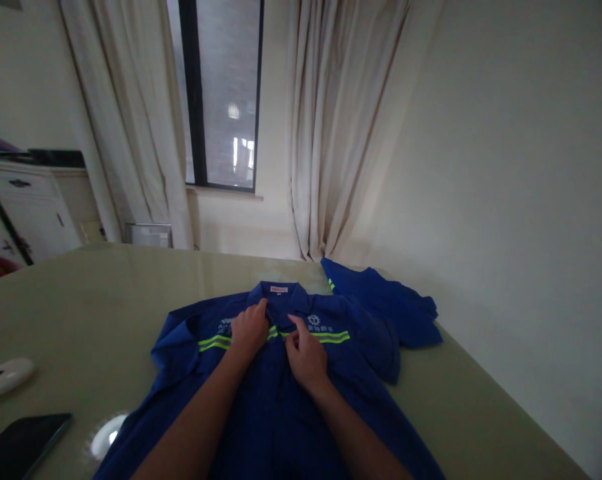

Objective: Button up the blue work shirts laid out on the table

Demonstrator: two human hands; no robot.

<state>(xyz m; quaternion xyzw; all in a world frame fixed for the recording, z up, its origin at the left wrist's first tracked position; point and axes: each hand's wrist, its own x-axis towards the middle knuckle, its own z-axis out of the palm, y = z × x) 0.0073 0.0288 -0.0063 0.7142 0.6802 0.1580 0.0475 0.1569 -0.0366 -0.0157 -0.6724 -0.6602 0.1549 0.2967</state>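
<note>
A blue work jacket point(275, 413) lies spread on the table, front side up, its collar point(279, 293) at the far end with a small label inside. Yellow-green and grey reflective stripes point(333, 337) cross the chest, with pale printing above them. My left hand point(251, 329) is closed on the jacket's front just below the collar, index finger pointing towards it. Opposite it, my right hand point(307, 355) pinches the other front edge at stripe height, its index finger partly extended. The cloth between the fingertips is mostly hidden.
Another blue garment point(388, 303) lies crumpled beyond the jacket, by the wall. On the table's point(125, 280) left are a dark phone point(23, 443) and a white rounded object point(7, 377). Curtains point(325, 120) flank a window behind; a white cabinet point(28, 207) stands far left.
</note>
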